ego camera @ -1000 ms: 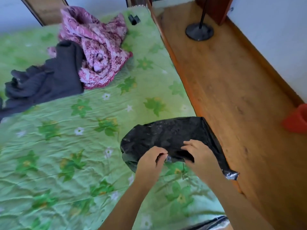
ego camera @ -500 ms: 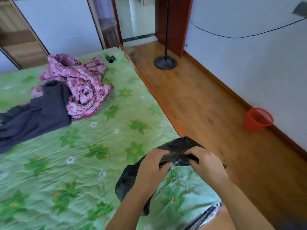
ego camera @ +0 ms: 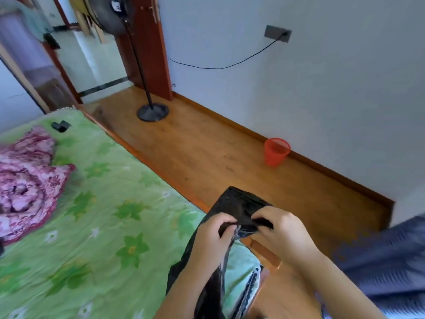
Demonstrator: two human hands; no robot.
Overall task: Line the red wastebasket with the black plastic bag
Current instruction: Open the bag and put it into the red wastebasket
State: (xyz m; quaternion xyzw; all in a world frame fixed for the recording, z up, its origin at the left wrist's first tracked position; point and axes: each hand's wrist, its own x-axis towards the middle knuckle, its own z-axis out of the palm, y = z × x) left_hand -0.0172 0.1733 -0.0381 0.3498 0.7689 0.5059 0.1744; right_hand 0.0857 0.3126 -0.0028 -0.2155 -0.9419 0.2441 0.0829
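Both hands were clamped on the black plastic bag [ego camera: 239, 204]. The left hand [ego camera: 212, 237] and right hand [ego camera: 284, 231] sat close together, fingers curled and pinching the thin, glossy film at one crumpled edge. The film bunched into a rough folded wedge above the knuckles, and a long, wrinkled, shiny tail hung below the left wrist. The bag was held over the near right edge of the bed [ego camera: 103, 238], whose sheet was soft green cloth printed with flowers and leaves.

The red wastebasket [ego camera: 276, 153] stood upright on the wooden floor [ego camera: 207, 155], well apart from the hands and touching or just beside the baseboard under the pale wall. It was round and tapered toward its base, with a perforated, mesh-like plastic wall.

A rumpled pink floral cloth [ego camera: 25, 180] lay at the bed's left edge. A small black object [ego camera: 60, 126] sat near its far corner. The round dark fan base [ego camera: 152, 113] rested on the smooth planks by the door frame.
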